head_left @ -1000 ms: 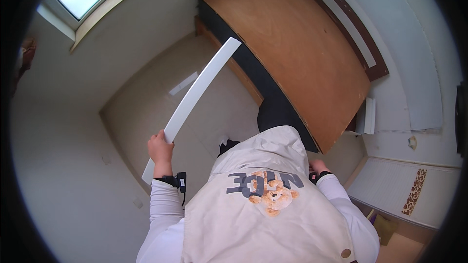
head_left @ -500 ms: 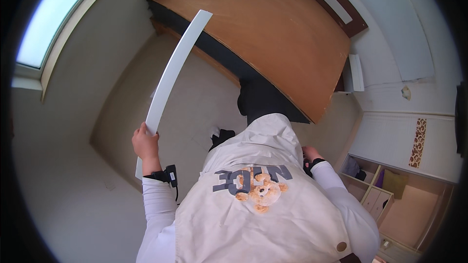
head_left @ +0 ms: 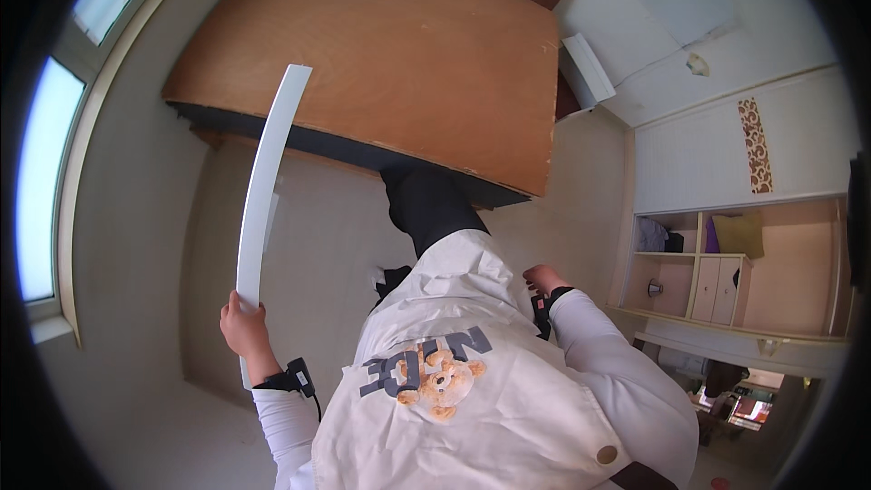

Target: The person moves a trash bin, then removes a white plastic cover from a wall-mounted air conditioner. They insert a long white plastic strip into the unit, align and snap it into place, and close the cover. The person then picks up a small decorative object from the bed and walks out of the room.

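Long white strip [head_left: 259, 181] in left hand [head_left: 245, 328], upper end seen against wooden bed base [head_left: 390, 45]. Fingers clamped near lower end; right hand [head_left: 544, 280] empty, fingers loosely apart. Looks light, stiffish, slick; mid-length hold should balance better.

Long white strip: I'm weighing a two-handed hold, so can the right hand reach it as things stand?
Probably yes, reaching across: the right hand looks empty, and nothing seems to block the long white strip beyond the left hand.
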Motion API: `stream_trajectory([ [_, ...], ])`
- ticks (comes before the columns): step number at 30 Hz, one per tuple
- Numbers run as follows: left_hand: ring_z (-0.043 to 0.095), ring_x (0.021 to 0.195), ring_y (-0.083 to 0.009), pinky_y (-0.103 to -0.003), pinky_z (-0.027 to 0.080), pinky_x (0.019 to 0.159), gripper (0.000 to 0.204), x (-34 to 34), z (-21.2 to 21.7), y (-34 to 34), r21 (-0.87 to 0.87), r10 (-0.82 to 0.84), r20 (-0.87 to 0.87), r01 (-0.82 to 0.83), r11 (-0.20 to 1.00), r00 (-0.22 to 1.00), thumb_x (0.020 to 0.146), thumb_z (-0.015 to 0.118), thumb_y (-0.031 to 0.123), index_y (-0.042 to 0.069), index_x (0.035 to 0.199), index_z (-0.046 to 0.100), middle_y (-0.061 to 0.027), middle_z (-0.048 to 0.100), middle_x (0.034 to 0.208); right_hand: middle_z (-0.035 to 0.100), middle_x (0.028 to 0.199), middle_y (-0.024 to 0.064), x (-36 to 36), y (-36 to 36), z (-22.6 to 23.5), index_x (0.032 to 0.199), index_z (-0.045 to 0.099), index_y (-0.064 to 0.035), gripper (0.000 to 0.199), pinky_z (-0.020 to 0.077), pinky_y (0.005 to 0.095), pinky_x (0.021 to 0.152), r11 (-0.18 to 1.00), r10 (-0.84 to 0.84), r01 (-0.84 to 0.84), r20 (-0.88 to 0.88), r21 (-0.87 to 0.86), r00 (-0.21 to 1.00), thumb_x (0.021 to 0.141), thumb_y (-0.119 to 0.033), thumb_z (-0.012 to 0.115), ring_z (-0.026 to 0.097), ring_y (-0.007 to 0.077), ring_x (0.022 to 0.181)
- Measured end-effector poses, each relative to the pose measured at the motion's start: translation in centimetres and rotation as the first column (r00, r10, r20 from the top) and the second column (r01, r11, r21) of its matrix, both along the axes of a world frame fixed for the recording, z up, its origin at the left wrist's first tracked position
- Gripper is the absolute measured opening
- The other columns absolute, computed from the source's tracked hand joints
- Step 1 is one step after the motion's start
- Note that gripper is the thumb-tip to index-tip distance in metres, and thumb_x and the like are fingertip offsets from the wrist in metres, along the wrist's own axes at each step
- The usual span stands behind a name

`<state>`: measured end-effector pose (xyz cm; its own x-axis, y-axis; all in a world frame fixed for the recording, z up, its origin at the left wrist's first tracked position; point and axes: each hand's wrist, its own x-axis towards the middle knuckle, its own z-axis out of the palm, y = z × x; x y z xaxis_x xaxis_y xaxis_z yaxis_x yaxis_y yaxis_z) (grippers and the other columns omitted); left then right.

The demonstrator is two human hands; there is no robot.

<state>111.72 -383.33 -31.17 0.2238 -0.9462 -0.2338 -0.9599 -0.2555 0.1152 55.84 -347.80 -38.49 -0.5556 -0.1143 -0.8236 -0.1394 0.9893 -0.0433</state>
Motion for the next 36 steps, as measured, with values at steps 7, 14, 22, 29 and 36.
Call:
stream_trajectory([
  [7,0.06,0.099,-0.0281,-0.04,0.052,0.08,0.056,-2.2,1.8,-0.4,0.01,-0.067,-0.096,0.068,0.998,0.993,0.066,0.078,0.023,0.015,0.118,0.06,-0.0088,0.061,0.109,0.067,0.09,0.0082,2.3,4.6,4.7,0.103,0.065,-0.0032,0.033,0.0503,0.0343,0.06,0.995,-0.062,0.064,-0.025,0.076,0.998,0.085,-0.029,0.056,0.065,0.0195,0.077],
  [14,0.059,0.099,-0.0273,-0.039,0.052,0.08,0.057,-3.3,3.8,-1.2,-0.048,-0.118,-0.062,0.116,0.992,0.991,0.065,0.078,0.023,0.015,0.118,0.059,-0.0077,0.061,0.11,0.064,0.084,0.007,5.2,-2.2,7.6,0.102,0.065,-0.0019,0.021,0.0474,0.0277,0.054,0.943,-0.109,0.151,0.155,-0.296,0.982,0.084,-0.011,0.058,0.06,0.0164,0.066],
  [22,0.058,0.101,-0.0282,-0.04,0.05,0.083,0.059,-4.0,3.7,-1.0,0.037,-0.179,-0.144,0.186,0.982,0.973,0.064,0.079,0.021,0.011,0.118,0.059,-0.0099,0.06,0.111,0.066,0.088,0.0089,5.9,0.6,3.9,0.106,0.065,-0.0048,0.025,0.049,0.0316,0.051,0.995,0.056,-0.079,0.304,0.063,0.951,0.086,-0.015,0.056,0.063,0.0173,0.073],
  [29,0.058,0.1,-0.0295,-0.04,0.049,0.084,0.06,-7.8,4.3,-0.4,-0.015,-0.331,-0.137,0.333,0.943,0.933,0.064,0.078,0.021,0.009,0.119,0.059,-0.0109,0.061,0.109,0.066,0.094,0.0085,7.7,2.9,8.9,0.105,0.066,-0.0069,0.041,0.0489,0.0371,0.068,0.999,0.022,-0.04,0.47,0.029,0.882,0.081,-0.04,0.065,0.062,0.0211,0.081],
  [36,0.059,0.098,-0.0305,-0.039,0.048,0.085,0.061,-18.4,8.2,2.3,-0.14,-0.553,-0.167,0.536,0.833,0.816,0.061,0.08,0.02,0.005,0.117,0.06,-0.0131,0.062,0.104,0.067,0.094,0.0134,5.7,9.6,11.5,0.102,0.067,-0.0077,0.04,0.0475,0.0379,0.076,0.912,0.41,-0.383,0.299,-0.147,0.862,0.079,-0.04,0.064,0.063,0.0274,0.087],
])
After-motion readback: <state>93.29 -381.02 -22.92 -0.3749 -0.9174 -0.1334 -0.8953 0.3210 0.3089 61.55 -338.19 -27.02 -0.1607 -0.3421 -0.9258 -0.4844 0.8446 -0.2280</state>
